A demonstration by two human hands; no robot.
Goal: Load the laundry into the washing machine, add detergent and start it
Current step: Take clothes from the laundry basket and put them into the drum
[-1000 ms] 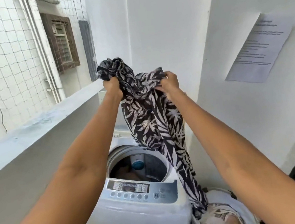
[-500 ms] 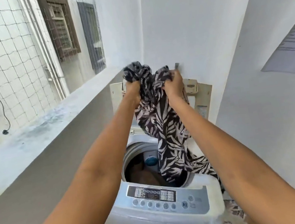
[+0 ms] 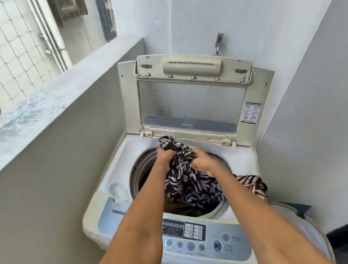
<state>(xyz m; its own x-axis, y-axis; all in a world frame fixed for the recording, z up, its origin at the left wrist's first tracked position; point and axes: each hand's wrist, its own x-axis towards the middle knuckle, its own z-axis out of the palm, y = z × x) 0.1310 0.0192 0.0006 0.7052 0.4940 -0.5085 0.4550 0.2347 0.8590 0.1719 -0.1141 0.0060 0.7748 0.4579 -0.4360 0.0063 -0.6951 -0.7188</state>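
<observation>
Both hands grip 1 dark navy garment with a white leaf print [image 3: 189, 183] over the round drum opening [image 3: 139, 174] of the white top-loading washing machine [image 3: 242, 158]. The left hand [image 3: 164, 155] is curled into a fist around a bunched upper end of the cloth, near the back-left rim of the opening; a knot of fabric sticks up just beyond its knuckles. The right hand [image 3: 204, 161] pinches the same cloth just beside it, fingers curled in, toward the back-right of the opening. Below the hands the garment hangs into the drum, filling its right half, and a tail of it drapes over the right rim and off the machine's right edge. The cream lid with a clear window [image 3: 191, 102] stands raised at the back edge. The grey control panel with round buttons [image 3: 206, 239] runs along the front edge, between the 2 forearms. A white laundry basket [image 3: 312, 231] stands just beside the machine's right front corner.
</observation>
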